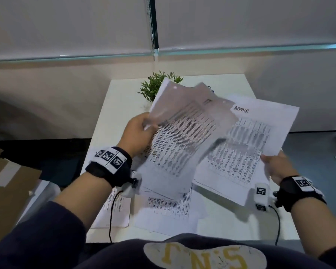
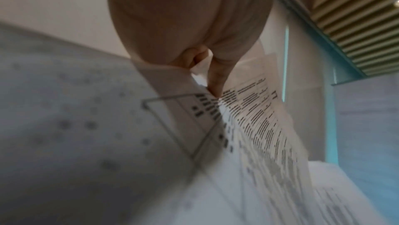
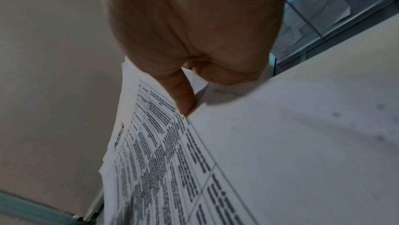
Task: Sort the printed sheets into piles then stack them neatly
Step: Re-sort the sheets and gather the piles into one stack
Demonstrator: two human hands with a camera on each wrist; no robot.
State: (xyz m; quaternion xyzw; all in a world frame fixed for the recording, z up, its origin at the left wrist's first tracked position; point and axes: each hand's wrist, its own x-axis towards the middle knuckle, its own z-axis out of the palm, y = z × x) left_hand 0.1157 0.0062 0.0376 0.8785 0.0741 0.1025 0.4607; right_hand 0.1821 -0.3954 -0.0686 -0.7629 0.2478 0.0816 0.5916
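A small white table stands against a pale wall with a glass strip running above it, and a little green plant sits at its far edge. The left hand is raised above the table and pinches the left edge of a printed sheet, thumb on top and fingers curled beneath; the sheet is blurred and tilts up toward the plant. The right hand grips the near right corner of a second sheet marked "ADMIN", and the right wrist view shows a finger pressed on its printed table with another page underneath. The two held sheets overlap in the middle, the left one on top. Below them, more printed sheets lie loosely spread on the table, some overlapping, one pile near the left edge. Brown cardboard lies on the floor to the left.
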